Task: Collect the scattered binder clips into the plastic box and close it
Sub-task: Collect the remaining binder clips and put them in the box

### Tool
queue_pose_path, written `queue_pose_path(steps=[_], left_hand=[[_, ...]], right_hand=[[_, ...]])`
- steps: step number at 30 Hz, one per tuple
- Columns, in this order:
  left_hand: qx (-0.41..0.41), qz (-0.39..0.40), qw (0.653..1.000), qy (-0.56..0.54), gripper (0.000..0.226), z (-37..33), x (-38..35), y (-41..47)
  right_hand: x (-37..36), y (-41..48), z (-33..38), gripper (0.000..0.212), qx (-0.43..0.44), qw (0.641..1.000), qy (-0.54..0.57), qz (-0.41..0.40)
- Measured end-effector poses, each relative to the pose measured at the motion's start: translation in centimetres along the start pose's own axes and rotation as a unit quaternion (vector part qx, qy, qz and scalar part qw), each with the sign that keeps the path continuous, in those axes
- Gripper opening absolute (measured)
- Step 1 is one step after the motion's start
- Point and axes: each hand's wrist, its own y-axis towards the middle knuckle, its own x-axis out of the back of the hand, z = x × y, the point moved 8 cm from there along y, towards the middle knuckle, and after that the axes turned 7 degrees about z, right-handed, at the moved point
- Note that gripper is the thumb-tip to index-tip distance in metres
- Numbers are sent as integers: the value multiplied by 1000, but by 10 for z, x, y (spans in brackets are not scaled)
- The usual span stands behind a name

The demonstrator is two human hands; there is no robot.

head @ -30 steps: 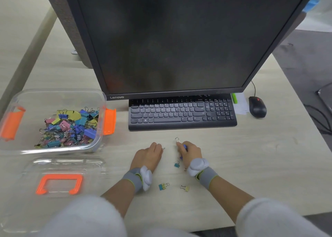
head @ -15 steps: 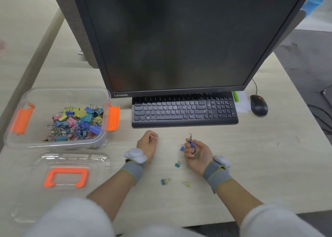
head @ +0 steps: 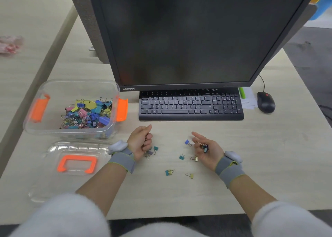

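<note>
The clear plastic box [head: 53, 129] with orange latches stands open at the left, holding a heap of coloured binder clips [head: 86, 113]. Its clear lid [head: 75, 163] with an orange handle lies flat in front of it. My left hand [head: 141, 142] is curled, palm turned inward, and clips [head: 151, 151] lie or hang just under its fingers. My right hand [head: 206, 149] is turned palm up and cradles a few clips [head: 203, 146]. Loose on the desk between my hands lie a blue clip [head: 187, 142], a teal clip [head: 181, 157], a yellow clip [head: 194, 158], a blue-yellow clip [head: 169, 172] and another yellow clip [head: 190, 175].
A black keyboard [head: 190, 105] lies right behind my hands under a large dark monitor [head: 188, 35]. A black mouse [head: 265, 102] and a paper note with a green pen [head: 247, 97] sit at the right. The desk's front edge runs below my forearms.
My right hand has turned palm up with clips in it and drifted right. My left hand has rolled over and curled, and clips now show beneath its fingers.
</note>
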Motion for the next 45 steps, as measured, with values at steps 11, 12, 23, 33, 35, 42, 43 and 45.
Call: queue_pose_path(steps=[11, 12, 23, 33, 35, 42, 43, 45], left_hand=[[14, -108, 717, 689, 46, -11, 18, -19], [23, -102, 690, 716, 53, -8, 16, -20], [24, -23, 612, 790, 35, 21, -10, -11], [-30, -39, 927, 372, 19, -6, -3, -21], [-33, -3, 960, 278, 16, -22, -12, -26], [-120, 30, 991, 60, 25, -105, -15, -48], [-131, 21, 990, 42, 24, -115, -12, -50], [-160, -4, 987, 15, 20, -138, 5, -56]], right_hand=[[-15, -3, -5, 33, -21, 663, -746, -59], [-17, 0, -12, 36, -29, 619, -783, -53], [-36, 12, -31, 17, 5, 451, -892, -14], [-55, 6, -40, 26, -60, 974, -218, 3], [-84, 6, -41, 25, -59, 991, -112, 39], [-208, 7, -29, 27, -24, 991, -36, 128], [-220, 8, -25, 26, -21, 990, -32, 135], [-253, 7, -24, 24, -24, 986, -68, 152]])
